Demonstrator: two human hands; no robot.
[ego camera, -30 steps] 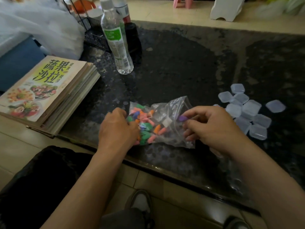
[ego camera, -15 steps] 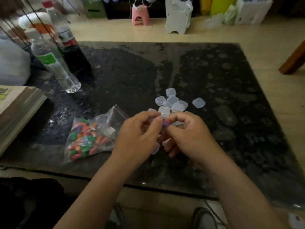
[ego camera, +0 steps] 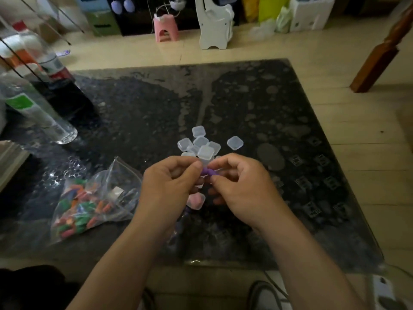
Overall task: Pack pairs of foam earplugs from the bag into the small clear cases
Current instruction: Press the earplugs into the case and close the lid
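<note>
Dim, soft frame (edges warped)

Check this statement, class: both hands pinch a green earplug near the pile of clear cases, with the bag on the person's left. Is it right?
Wrong colour: the head view shows the earplug is purple, not green. The left hand and right hand do pinch it near the clear cases, with the bag on the left.

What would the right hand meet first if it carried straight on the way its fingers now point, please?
Most likely the left hand: the right hand points left across the earplug it pinches, and the left thumb sits at its far end. Depth is hard to judge.
</note>
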